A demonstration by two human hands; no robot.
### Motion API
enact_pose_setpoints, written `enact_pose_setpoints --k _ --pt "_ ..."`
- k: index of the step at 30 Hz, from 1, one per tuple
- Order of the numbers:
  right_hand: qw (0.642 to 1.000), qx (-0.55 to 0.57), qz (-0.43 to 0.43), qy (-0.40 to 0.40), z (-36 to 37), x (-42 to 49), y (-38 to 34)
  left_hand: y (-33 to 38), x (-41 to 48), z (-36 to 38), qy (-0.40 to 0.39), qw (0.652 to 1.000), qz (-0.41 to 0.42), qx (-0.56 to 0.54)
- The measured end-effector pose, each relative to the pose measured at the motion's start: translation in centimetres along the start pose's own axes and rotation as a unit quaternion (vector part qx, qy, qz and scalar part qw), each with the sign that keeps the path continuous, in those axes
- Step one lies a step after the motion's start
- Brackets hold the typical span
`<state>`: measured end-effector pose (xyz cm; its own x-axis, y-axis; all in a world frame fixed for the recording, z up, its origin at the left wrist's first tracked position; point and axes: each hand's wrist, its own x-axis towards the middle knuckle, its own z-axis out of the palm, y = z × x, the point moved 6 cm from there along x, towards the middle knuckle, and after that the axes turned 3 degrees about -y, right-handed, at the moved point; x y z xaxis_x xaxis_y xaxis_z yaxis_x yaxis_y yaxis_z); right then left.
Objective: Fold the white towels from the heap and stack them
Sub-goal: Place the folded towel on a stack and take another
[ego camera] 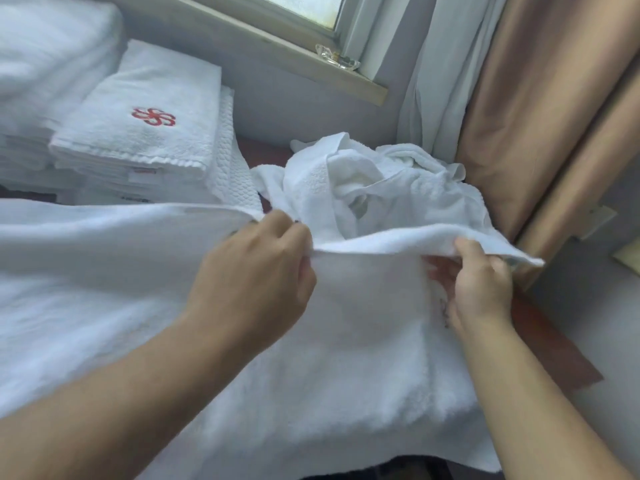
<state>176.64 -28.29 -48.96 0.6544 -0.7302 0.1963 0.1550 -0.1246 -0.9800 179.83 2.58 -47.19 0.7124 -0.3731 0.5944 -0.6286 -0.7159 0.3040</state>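
Softly, plush white towel (346, 341) in both hands

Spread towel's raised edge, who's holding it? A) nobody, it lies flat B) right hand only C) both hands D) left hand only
C: the left hand and the right hand each grip the lifted far edge of the spread towel, just in front of the crumpled heap.

One wide-angle view from the person's head looks forward and steeply down, close over a reddish-brown tabletop (554, 351) draped with a white terry towel (346, 358). The left hand (256, 271) and right hand (481, 282) enter from the bottom. Past the far edge are a wooden window sill (277, 45) and tan fabric curtains (536, 116).
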Motion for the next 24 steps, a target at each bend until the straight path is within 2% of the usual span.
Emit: enact_pose_setpoints --k 3,5,8,11,14,16,19,21,24 --pt "0.993 -0.045 0.101 -0.047 -2.1 -2.1 3.6 0.2 -3.2 2.5 -0.119 0.992 -0.036 0.036" --pt "0.992 -0.033 0.112 -0.044 -2.9 -2.4 4.7 0.3 -4.2 3.5 -0.139 0.988 -0.04 0.052" --pt "0.995 -0.048 0.082 -0.024 -3.1 -1.9 4.8 0.8 -4.2 3.2 -0.093 0.995 0.015 0.016" --pt "0.996 -0.077 0.033 -0.011 -2.7 -1.1 4.0 0.5 -3.4 3.4 -0.056 0.997 0.048 0.028" --pt "0.996 -0.085 0.037 0.007 -1.7 1.5 3.9 0.2 -1.1 3.9 -0.043 0.996 0.061 0.052" --pt "0.988 -0.144 0.055 -0.007 -0.7 3.1 3.7 0.6 -0.4 4.6 -0.057 0.993 0.065 0.076" --pt "0.97 -0.227 0.075 0.044 -1.4 3.7 3.1 0.9 -0.4 5.0 -0.078 0.99 0.011 0.116" --pt "0.949 -0.301 0.025 0.094 -3.3 2.9 2.4 1.3 -0.7 4.3 -0.054 0.995 -0.037 0.076" --pt "0.957 -0.269 -0.02 0.103 -5.8 1.0 3.2 2.8 -1.7 3.9 -0.018 0.999 -0.045 -0.017"
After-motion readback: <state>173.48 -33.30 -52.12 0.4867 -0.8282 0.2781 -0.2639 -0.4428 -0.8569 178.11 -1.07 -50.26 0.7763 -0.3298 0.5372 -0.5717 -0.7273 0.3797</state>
